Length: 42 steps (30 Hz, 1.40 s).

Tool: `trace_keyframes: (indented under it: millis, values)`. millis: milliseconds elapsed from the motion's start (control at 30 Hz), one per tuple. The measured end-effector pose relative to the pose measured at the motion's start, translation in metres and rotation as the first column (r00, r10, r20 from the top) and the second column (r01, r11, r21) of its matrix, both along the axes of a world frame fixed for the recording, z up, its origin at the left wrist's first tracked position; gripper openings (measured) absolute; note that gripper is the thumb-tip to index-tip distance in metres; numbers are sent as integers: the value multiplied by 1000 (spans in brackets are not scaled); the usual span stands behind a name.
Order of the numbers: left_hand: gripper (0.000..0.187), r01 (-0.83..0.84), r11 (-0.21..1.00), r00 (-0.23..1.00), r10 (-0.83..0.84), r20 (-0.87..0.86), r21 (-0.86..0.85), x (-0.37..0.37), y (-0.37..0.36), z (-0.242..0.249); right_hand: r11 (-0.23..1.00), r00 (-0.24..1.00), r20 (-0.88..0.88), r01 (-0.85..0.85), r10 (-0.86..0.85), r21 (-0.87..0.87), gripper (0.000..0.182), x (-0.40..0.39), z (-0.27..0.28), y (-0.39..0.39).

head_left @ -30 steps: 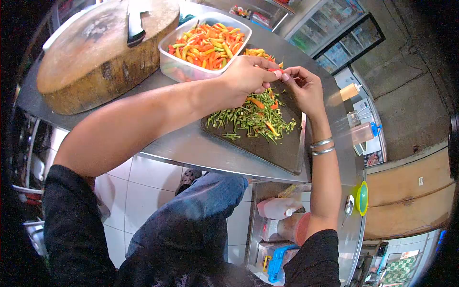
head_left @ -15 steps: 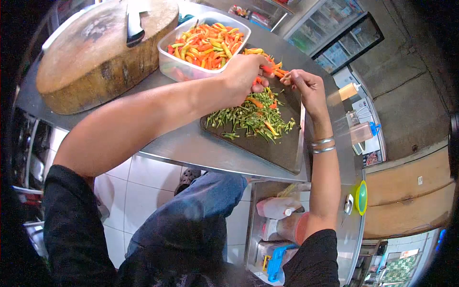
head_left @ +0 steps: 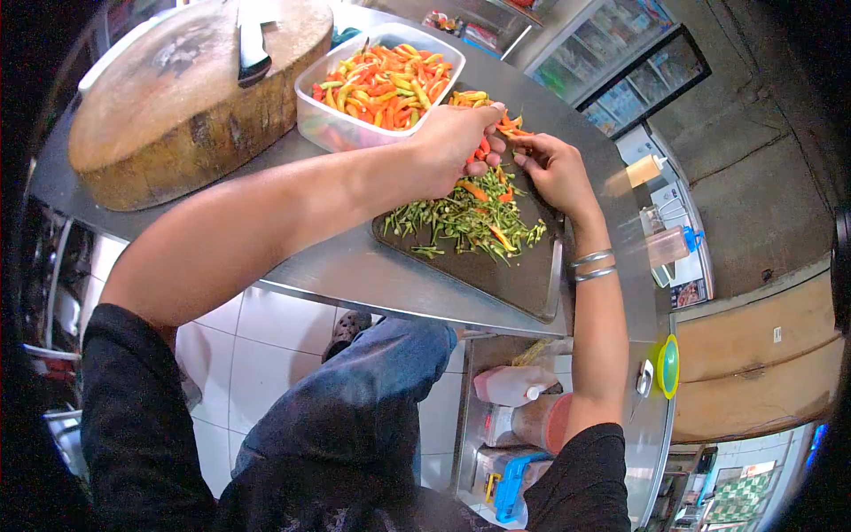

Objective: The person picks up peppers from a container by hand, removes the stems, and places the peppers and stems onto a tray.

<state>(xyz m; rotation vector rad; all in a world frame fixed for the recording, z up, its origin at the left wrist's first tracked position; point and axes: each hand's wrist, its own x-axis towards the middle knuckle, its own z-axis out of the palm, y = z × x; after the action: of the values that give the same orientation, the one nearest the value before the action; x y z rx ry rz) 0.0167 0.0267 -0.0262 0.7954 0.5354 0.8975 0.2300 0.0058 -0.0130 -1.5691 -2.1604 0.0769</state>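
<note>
My left hand (head_left: 454, 146) reaches in over the dark tray (head_left: 523, 288), its fingers curled around several red chili peppers (head_left: 481, 151). Close to it on the right, my right hand (head_left: 557, 170) has thumb and forefinger bent together beside some orange chilies (head_left: 511, 127) at the far part of the tray. What those fingertips hold, if anything, is too small to tell. Below both hands lies a heap of green chili stems (head_left: 465, 220), with a few orange chilies among them. A clear plastic container (head_left: 341, 135) full of orange, red and yellow chilies stands left of the tray.
A thick round wooden chopping block (head_left: 168, 164) stands at the left, with a knife (head_left: 253, 58) on it. The steel table's edge (head_left: 355, 300) runs in front of my legs. A green bowl (head_left: 669, 366) sits toward the right. Bottles and containers fill a shelf below.
My right hand has shifted slightly left, its fingertips now lower beside the orange chilies. My left hand stays in nearly the same place, still closed around the red chilies.
</note>
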Motion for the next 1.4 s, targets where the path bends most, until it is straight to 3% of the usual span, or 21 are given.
trace_keyframes:
  millis: [67,133,167,233,267,367,467,600,700,967,1100,1300,1367,1400]
  values:
    - [29,2,1000,1000,-1,-25,23,-1,0,0,1000,1000,5,16,-16,-12,28,3,-2,2]
    - [29,7,999,1000,-6,-30,37,-2,-1,0,993,956,-276,-82,102,84,23,5,-6,7]
    - [28,11,999,999,-9,-35,49,-2,-1,0,993,956,-276,-83,104,85,23,8,-7,7]
    - [29,26,996,998,-21,-59,85,-2,-1,-3,985,629,-765,-169,137,38,20,-3,1,-1]
    - [30,45,992,996,-35,-84,121,-1,0,-4,975,567,-803,-210,184,76,20,-7,2,-2]
    - [25,164,965,986,-154,-67,203,-2,-9,4,976,643,-738,-192,204,102,19,-9,1,-2]
    - [21,111,941,991,-80,-109,320,0,-7,-1,980,686,-701,-160,195,116,17,-18,3,-6]
    - [19,85,943,995,-62,-83,322,-2,-7,0,980,668,-725,-190,169,53,14,-12,-2,-2]
    - [15,49,948,997,-26,-76,315,-1,-8,1,979,732,-662,-205,162,13,11,-10,0,-3]
    - [14,132,972,990,-140,27,197,0,0,-2,936,686,-693,-348,221,-47,9,-10,2,-7]
    - [12,58,987,995,-69,74,150,-4,-3,3,945,660,-723,-326,202,-34,11,-10,4,-7]
    - [18,78,996,992,-82,98,48,-2,6,-4,986,792,-589,-160,162,56,24,-1,5,0]
    - [23,69,997,993,-71,89,28,-4,4,-2,987,919,-383,134,-89,91,26,16,-3,11]
    - [23,71,997,993,-73,89,29,-4,3,-1,987,919,-384,135,-90,92,26,20,-6,12]
